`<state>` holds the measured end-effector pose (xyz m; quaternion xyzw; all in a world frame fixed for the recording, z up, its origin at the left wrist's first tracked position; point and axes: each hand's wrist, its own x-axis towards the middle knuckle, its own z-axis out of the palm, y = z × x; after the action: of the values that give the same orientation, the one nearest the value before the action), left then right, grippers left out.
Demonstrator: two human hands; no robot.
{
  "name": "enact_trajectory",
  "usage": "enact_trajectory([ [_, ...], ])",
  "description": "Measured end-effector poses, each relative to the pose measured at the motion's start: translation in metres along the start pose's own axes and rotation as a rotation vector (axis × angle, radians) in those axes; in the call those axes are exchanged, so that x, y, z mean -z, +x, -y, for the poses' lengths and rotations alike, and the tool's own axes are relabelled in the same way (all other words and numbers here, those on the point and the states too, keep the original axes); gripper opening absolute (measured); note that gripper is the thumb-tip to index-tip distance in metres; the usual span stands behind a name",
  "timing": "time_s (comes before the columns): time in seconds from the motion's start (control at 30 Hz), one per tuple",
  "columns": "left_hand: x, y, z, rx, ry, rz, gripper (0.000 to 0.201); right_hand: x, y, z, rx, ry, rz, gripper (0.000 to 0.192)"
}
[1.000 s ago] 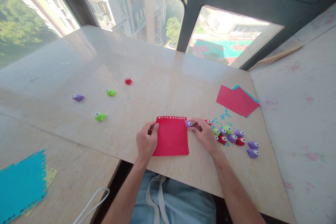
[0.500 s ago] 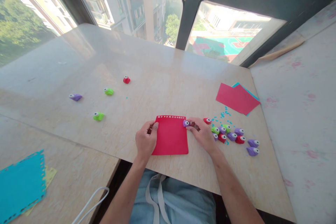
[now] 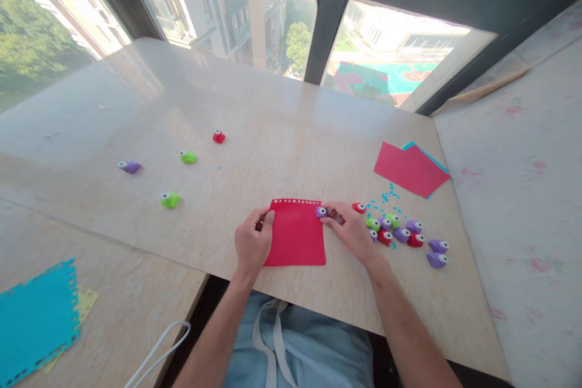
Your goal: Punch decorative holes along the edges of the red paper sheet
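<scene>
Red paper sheet (image 3: 295,233) flat on the marble table (image 3: 282,133), a hand at each side edge.
Left hand (image 3: 253,245) pinches the sheet's left edge, fingers curled closed; right hand (image 3: 352,233) grips a small purple craft punch (image 3: 322,211) at the sheet's upper right corner, beside a cluster of punches (image 3: 402,233).

Bright daylight pours through the windows (image 3: 254,18) at the top of the frame, glaring off the tabletop (image 3: 150,91) upper left; edges bend wide-angle.
</scene>
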<state>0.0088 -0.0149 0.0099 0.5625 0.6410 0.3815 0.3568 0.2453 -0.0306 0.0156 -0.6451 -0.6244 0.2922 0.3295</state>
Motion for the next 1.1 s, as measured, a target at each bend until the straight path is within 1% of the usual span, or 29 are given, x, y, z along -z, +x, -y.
enact_trajectory([
  [0.33, 0.000, 0.000, -0.001, 0.014, -0.019, 0.004, 0.028, 0.002, 0.002, 0.002, 0.005, 0.017, 0.008, 0.021],
  [0.6, 0.000, 0.000, 0.000, -0.004, -0.015, 0.002, 0.029, 0.005, 0.007, 0.003, 0.002, 0.044, 0.020, 0.022],
  [0.77, 0.000, 0.000, 0.000, 0.001, -0.008, -0.004, 0.029, 0.005, 0.003, 0.005, -0.008, 0.033, 0.023, 0.021],
  [1.1, -0.001, 0.001, 0.000, 0.007, -0.003, -0.019, 0.028, 0.009, -0.008, 0.005, -0.005, 0.007, 0.071, 0.022],
])
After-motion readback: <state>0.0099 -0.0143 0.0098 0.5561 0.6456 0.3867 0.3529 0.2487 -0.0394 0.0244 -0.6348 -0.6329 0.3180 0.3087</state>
